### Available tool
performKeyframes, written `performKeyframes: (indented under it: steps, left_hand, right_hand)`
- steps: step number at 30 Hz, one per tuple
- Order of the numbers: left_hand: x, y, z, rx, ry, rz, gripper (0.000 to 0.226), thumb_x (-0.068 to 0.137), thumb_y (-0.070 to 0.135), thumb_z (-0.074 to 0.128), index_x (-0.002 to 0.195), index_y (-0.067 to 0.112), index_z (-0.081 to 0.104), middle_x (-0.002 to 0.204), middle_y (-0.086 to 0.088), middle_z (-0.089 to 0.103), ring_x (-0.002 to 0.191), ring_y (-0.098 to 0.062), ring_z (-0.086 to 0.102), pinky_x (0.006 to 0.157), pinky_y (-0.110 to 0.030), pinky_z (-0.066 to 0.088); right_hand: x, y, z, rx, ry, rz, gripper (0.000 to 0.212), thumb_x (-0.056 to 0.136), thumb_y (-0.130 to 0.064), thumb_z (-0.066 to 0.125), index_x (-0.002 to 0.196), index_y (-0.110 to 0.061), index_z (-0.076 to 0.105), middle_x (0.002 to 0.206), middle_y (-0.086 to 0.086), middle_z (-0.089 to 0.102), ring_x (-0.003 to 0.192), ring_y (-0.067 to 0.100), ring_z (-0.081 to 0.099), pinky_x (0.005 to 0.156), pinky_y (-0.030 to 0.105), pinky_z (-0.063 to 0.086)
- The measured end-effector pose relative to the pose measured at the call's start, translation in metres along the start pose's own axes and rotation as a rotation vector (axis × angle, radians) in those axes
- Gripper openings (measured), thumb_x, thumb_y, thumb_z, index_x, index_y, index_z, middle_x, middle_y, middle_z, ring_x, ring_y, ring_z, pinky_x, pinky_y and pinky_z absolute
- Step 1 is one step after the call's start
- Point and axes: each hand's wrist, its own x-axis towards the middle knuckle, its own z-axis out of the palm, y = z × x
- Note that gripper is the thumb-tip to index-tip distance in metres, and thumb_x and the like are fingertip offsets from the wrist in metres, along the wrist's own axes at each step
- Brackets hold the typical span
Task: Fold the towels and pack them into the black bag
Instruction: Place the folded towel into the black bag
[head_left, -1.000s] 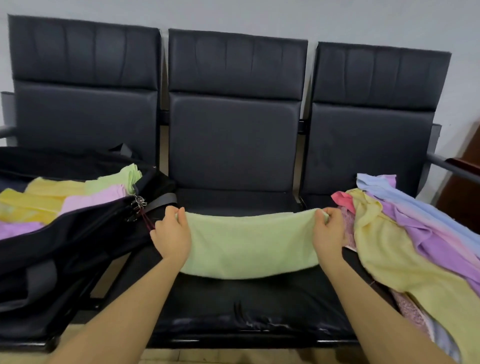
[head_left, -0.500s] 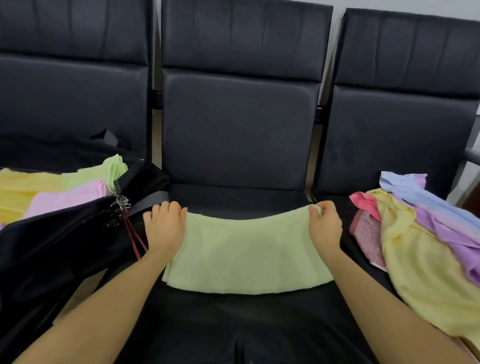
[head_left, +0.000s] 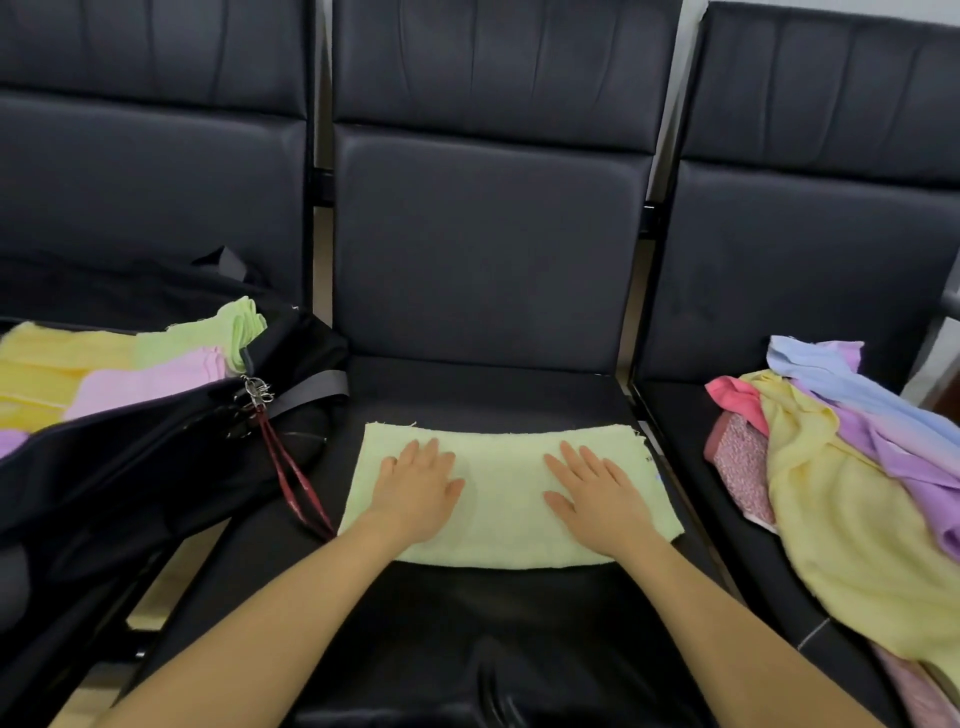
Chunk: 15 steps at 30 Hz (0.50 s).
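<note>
A light green towel (head_left: 506, 499) lies flat on the middle seat (head_left: 483, 400) of a black bench of 3 joined seats. The left hand (head_left: 418, 491) rests palm down on the towel's left part, its fingers (head_left: 423, 452) straight and slightly spread. The right hand (head_left: 597, 493) rests palm down on the right part, fingers likewise straight and spread. Neither hand pinches the cloth.

On the left seat sits the black bag (head_left: 145, 467), open at the top, its edge touching the middle seat. Folded towels (head_left: 114, 364) in yellow, pink, green and a bit of purple lie inside it. A metal clip (head_left: 255, 391) hangs at the bag's edge, and a dark red cord (head_left: 293, 478) runs down from it to just beside the green towel's left edge.

On the right seat a loose pile of towels (head_left: 852, 467) lies unfolded: yellow on top, with purple, blue, pink and a speckled pink one beneath. A small dark mark sits at the green towel's right edge, too small to read. No writing is legible anywhere.
</note>
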Motion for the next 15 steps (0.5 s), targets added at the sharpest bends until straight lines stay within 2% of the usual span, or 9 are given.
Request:
performKeyframes:
  steps: [2,3,8,12,15]
  left_hand:
    - [-0.013,-0.001,0.009,-0.002,-0.166,-0.003,0.056,0.103,0.044,0.015,0.154,0.026,0.000,0.160,0.001,-0.013,0.147,-0.027,-0.013,0.117,-0.044,-0.003]
    - [-0.020,-0.003,0.012,0.006,-0.195,0.003,0.057,0.102,0.046,0.013,0.153,0.028,-0.006,0.159,0.002,-0.018,0.146,-0.026,-0.018,0.117,-0.044,-0.008]
    - [-0.053,-0.004,0.016,-0.045,-0.196,0.035,0.053,0.102,0.046,0.012,0.153,0.034,0.001,0.160,0.006,-0.013,0.146,-0.018,-0.016,0.117,-0.039,-0.011]
    - [-0.071,0.000,0.006,-0.147,-0.196,-0.010,0.054,0.102,0.048,0.022,0.152,0.030,0.015,0.161,0.001,-0.006,0.148,-0.022,-0.007,0.118,-0.038,-0.003]
    - [-0.078,-0.002,0.002,-0.077,0.027,-0.210,0.057,0.100,0.049,0.031,0.149,0.021,0.023,0.150,-0.012,0.025,0.136,-0.030,0.025,0.110,-0.039,0.020]
  right_hand:
    - [-0.014,0.000,0.003,-0.060,-0.062,0.039,0.063,0.095,-0.056,-0.001,0.153,-0.031,-0.006,0.160,-0.006,-0.013,0.148,0.014,-0.009,0.119,0.035,-0.004]
    - [-0.020,0.000,0.003,-0.072,-0.081,0.050,0.061,0.096,-0.055,0.000,0.153,-0.031,-0.008,0.160,-0.007,-0.014,0.148,0.014,-0.010,0.119,0.036,-0.005]
    - [-0.052,-0.007,0.001,-0.069,-0.144,0.085,0.056,0.102,-0.050,0.010,0.153,-0.033,-0.006,0.160,-0.007,-0.013,0.148,0.014,-0.011,0.119,0.038,-0.007]
    - [-0.071,-0.011,-0.003,-0.018,-0.195,0.098,0.056,0.102,-0.048,0.015,0.154,-0.032,0.000,0.161,-0.006,-0.010,0.148,0.015,-0.009,0.118,0.038,-0.006]
    - [-0.079,-0.012,-0.013,0.045,-0.182,0.092,0.053,0.103,-0.043,0.025,0.153,-0.030,0.014,0.162,-0.005,0.000,0.148,0.015,0.001,0.118,0.040,-0.001]
